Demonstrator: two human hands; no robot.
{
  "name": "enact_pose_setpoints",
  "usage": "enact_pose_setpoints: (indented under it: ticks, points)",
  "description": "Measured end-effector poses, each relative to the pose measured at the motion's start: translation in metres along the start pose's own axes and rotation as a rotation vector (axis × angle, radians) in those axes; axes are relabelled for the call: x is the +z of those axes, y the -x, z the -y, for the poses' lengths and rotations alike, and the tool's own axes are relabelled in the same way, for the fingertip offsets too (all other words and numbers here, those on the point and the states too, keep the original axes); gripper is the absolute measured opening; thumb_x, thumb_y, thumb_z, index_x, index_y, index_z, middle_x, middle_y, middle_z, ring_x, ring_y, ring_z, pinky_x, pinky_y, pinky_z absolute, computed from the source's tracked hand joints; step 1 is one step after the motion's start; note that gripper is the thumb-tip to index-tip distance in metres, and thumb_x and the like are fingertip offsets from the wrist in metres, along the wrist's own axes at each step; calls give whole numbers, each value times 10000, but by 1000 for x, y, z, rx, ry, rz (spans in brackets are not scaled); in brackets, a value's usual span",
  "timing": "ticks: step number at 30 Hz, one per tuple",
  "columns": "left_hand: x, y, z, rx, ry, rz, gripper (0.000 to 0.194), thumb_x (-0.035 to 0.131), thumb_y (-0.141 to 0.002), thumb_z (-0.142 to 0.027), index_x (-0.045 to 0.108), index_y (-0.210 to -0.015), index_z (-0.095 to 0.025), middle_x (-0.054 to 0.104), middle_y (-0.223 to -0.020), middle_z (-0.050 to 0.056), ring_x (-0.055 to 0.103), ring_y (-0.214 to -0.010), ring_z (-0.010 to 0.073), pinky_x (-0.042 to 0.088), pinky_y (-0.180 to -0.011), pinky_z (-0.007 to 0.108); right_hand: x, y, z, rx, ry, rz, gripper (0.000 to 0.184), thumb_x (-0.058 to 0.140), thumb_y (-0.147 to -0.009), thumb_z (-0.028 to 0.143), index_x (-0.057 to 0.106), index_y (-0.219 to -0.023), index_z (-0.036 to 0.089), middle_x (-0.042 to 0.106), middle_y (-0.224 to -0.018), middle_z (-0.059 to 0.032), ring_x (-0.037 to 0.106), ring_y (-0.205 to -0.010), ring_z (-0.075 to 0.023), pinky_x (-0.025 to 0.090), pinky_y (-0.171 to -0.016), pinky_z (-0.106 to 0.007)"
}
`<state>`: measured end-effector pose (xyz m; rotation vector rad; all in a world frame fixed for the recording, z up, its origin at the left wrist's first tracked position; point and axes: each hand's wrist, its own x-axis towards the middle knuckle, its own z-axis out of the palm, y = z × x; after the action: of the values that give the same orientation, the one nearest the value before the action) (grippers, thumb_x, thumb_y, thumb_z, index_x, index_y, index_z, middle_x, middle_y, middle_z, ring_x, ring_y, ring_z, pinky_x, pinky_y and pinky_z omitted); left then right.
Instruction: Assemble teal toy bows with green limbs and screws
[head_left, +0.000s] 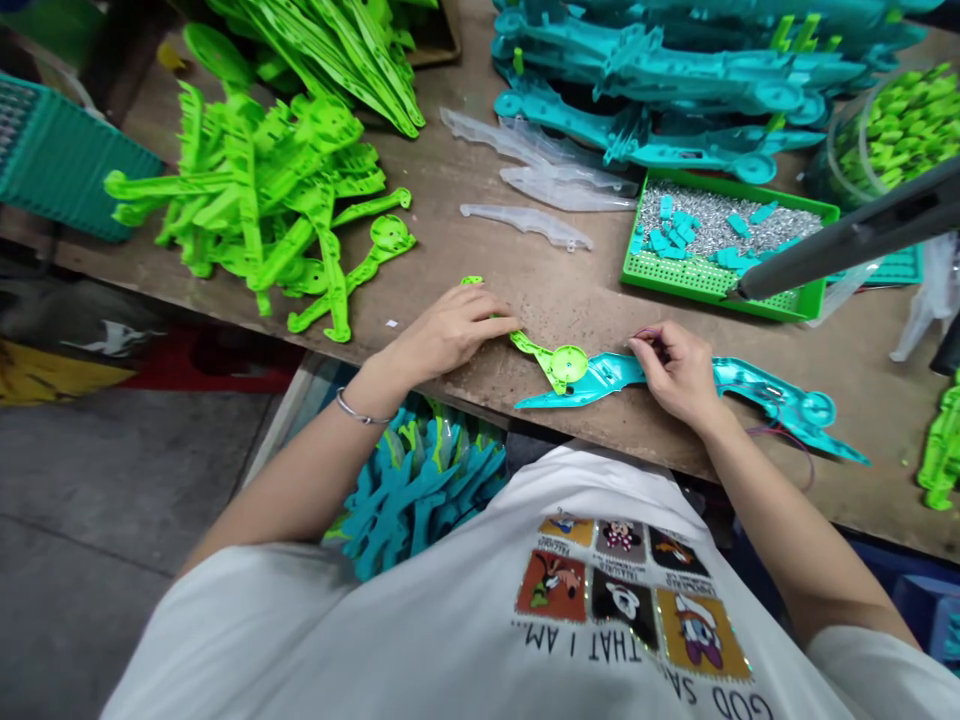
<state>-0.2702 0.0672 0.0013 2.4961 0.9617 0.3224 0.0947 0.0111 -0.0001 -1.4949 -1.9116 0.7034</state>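
My left hand is closed over the end of a lime-green plastic part, whose round disc shows to the right of my fingers. That disc overlaps the left end of a long teal plastic shell half lying hollow side up near the table's front edge. My right hand is over the middle of the shell, thumb and forefinger pinching a thin dark red wire. More of the wire loops out by the shell's right part. My right hand hides the shell's middle.
Green parts are heaped at left, teal shells stacked behind. Translucent pieces lie between. A green tray holds screws and small teal pieces. A dark powered screwdriver slants over it. A jar holds green bits.
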Motion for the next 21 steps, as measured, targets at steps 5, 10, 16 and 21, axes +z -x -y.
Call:
enact_pose_setpoints:
  ticks: [5, 10, 16, 21]
  points:
    - [0, -4, 8, 18, 53, 51, 401, 439, -1009, -253, 731, -1277, -309, 717, -1225, 103, 614, -1226, 260, 377, -1199, 563, 1, 0, 0, 16, 6, 1, 197, 596, -992, 398, 691, -950, 231, 745, -887, -61, 659, -755, -196, 521, -745, -345]
    - [-3, -6, -35, -52, -19, -60, 365, 498, -1018, -294, 685, -1332, -288, 644, -1397, 117, 542, -1387, 307, 314, -1220, 636, 1, 0, 1, 8, -4, -9, 193, 602, -993, 391, 694, -947, 228, 745, -889, -59, 657, -752, -192, 518, -747, -341]
    - [33, -3, -95, -37, 92, -95, 1001, 745, -828, -691, 362, -1618, -211, 559, -1527, 208, 491, -1452, 408, 128, -1282, 679, -1, 0, 0, 4, -17, -7, 192, 602, -995, 384, 700, -952, 225, 747, -890, -58, 652, -737, -186, 511, -727, -334]
    - [61, -8, -106, -70, 128, -215, 983, 758, -857, -625, 327, -1628, -194, 574, -1519, 212, 551, -1408, 392, 131, -1292, 651, -12, 0, -9, 81, -18, -40, 202, 626, -967, 399, 707, -938, 217, 742, -872, -54, 624, -709, -180, 501, -721, -342]
